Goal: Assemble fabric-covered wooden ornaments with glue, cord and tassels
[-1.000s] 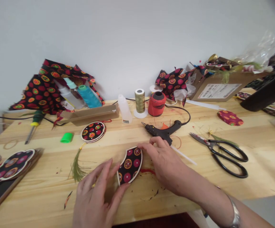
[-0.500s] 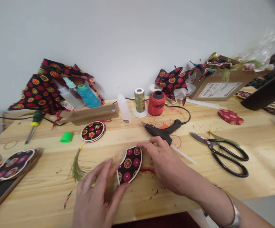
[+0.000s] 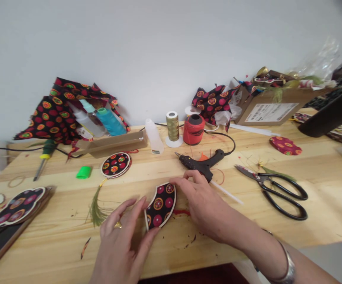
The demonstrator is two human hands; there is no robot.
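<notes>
A fan-shaped fabric piece with a pale border lies between my two hands, black with red and orange round patterns. My left hand holds it at its left end, thumb on the near edge and fingers along the far left side. At the piece's upper right corner, my right hand grips with its fingertips; the thumb is mostly hidden. A red cord runs from beneath the piece toward my right palm. Just beyond my right hand lies a black glue gun with a white glue stick in it.
Black-handled scissors lie to the right. A round tasselled ornament, a green cap and a screwdriver are on the left. Thread spools, a white bottle and a cardboard box stand at the back.
The fingers of my left hand have shifted slightly along the far left side of the fabric piece. My right hand keeps its hold, and the view has moved a little.
</notes>
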